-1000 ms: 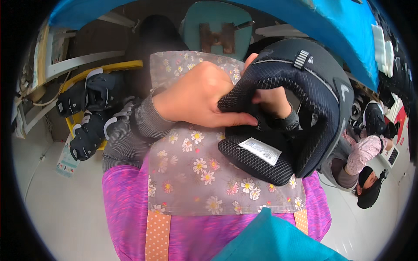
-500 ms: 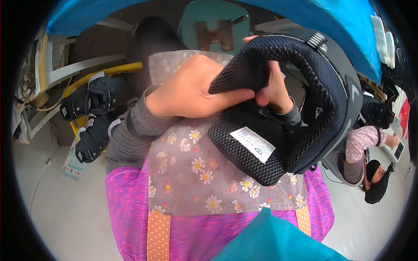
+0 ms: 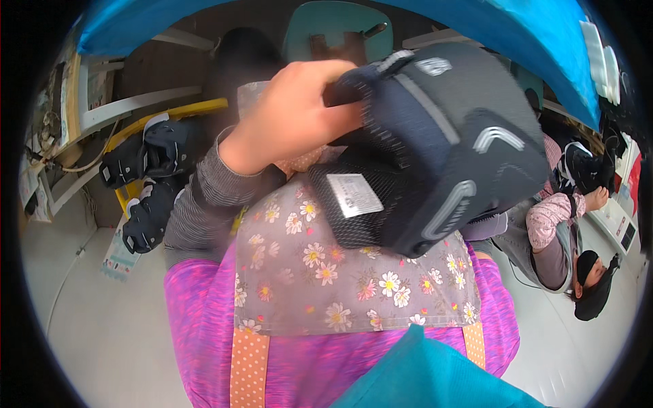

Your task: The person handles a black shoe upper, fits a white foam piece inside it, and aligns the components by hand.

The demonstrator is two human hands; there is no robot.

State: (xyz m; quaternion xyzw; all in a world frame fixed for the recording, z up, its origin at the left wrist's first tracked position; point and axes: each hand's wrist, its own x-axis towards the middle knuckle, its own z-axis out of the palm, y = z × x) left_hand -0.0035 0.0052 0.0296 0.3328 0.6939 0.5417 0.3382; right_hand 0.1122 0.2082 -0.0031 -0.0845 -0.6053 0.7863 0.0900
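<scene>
Up in front of my lap is a black padded shoe upper [image 3: 469, 149], blurred by motion, its outer side with grey reflective strips turned toward me. A white label [image 3: 355, 194] shows on its mesh-lined tongue at the lower left. My left hand [image 3: 292, 119] is closed on the collar edge at the upper left, thumb on one side and fingers on the other. My right hand is hidden behind the upper, so its fingers cannot be made out. Below the upper, a grey flowered cloth [image 3: 326, 292] lies over my lap.
Several similar black uppers [image 3: 166, 146] hang on a yellow rack [image 3: 183, 109] at the left. A teal stool [image 3: 306, 34] stands ahead. Another person [image 3: 554, 231] works at the right, near a small white device [image 3: 615, 221]. Blue sheeting [image 3: 544, 41] lines the top right.
The upper has turned over, its opening swinging away from me and its outer side now facing me. My left hand has moved slightly left and up; my right hand has gone out of sight.
</scene>
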